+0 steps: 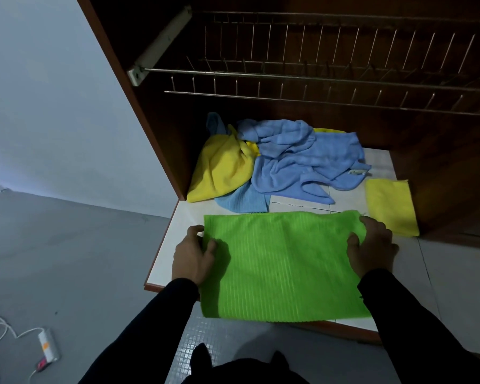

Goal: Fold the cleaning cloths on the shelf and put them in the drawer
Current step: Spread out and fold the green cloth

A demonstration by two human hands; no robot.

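A green ribbed cloth [283, 264] lies spread flat on the white shelf [178, 225], its near edge hanging slightly over the front. My left hand [193, 257] pinches its left edge, thumb on top. On the opposite side my right hand [372, 248] grips the right edge near the far corner. Behind the green cloth sits a crumpled heap: a large blue cloth [302, 159], a yellow cloth [222, 170] and a smaller blue ribbed cloth [244, 200]. A folded yellow cloth [390, 206] lies flat at the right. No drawer is in view.
A wire dish rack [316, 79] hangs above the shelf inside the brown wooden cabinet [150, 115]. The cabinet's side wall stands left of the heap. On the grey floor at lower left lies a white power strip [49, 345] with its cable.
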